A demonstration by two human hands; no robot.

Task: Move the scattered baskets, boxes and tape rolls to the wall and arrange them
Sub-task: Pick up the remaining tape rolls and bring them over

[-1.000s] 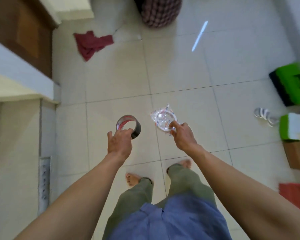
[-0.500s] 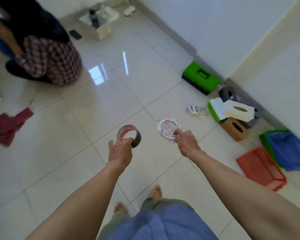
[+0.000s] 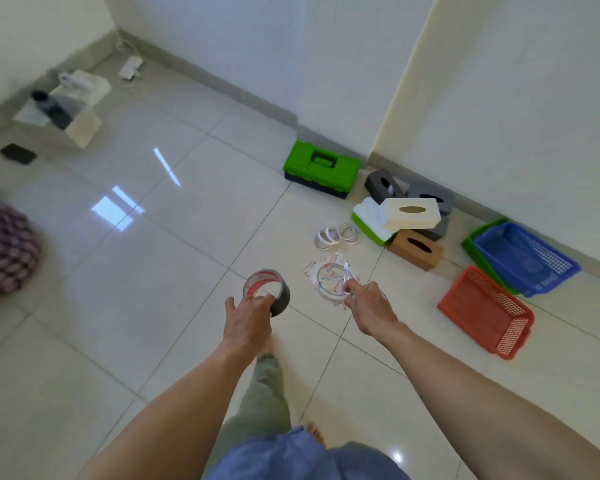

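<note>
My left hand (image 3: 248,318) grips a wide grey tape roll (image 3: 269,289) with a red-printed core, held above the floor. My right hand (image 3: 369,308) pinches a clear tape roll in a crinkly plastic wrapper (image 3: 328,280). Ahead on the tiles lie a few thin white tape rolls (image 3: 335,236). Beyond them a pile of tissue boxes stands by the wall: a cream one (image 3: 411,213), a brown one (image 3: 415,249) and grey ones (image 3: 383,186). A green toolbox (image 3: 321,168) sits left of the pile. A red basket (image 3: 487,311) and a blue basket (image 3: 525,259) nested in a green one lie to the right.
The white wall and its skirting (image 3: 267,102) run from the far corner to the right. An open cardboard box (image 3: 68,110) with a bottle stands far left, a dark flat thing (image 3: 18,154) beside it. A person in checked cloth (image 3: 4,245) crouches at the left edge.
The view has swung right and forward toward the wall, bringing the boxes and baskets closer. Both hands keep their tape rolls held out in front.
</note>
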